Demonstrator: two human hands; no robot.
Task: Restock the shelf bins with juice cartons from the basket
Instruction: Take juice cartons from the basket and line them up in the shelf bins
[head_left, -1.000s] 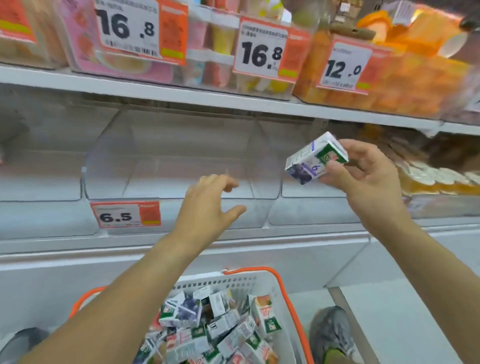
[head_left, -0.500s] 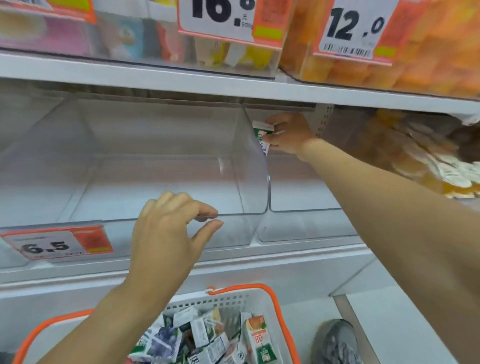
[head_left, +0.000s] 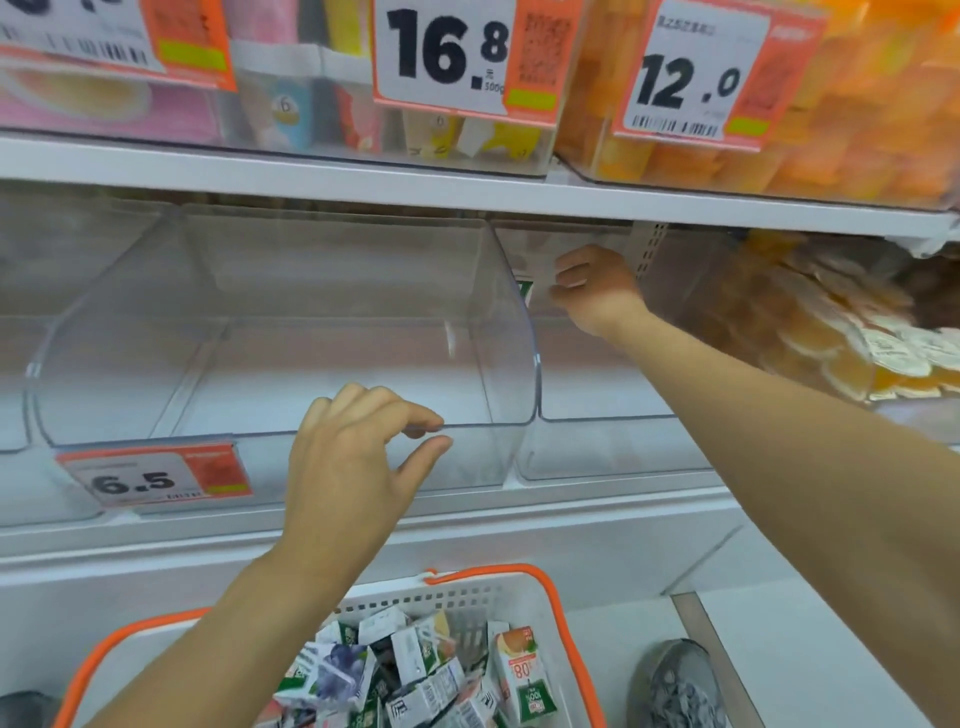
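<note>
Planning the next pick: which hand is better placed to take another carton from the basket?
Left, probably. The left hand hangs empty at the clear bin's front edge, right above the basket. The right hand is deep in the neighbouring bin with a carton.

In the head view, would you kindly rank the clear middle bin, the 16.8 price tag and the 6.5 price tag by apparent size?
1. Clear middle bin, by far the largest.
2. 16.8 price tag.
3. 6.5 price tag, smallest, though the 16.8 tag is cut off at the top.

Bright, even light (soft blur, edges bowed).
</note>
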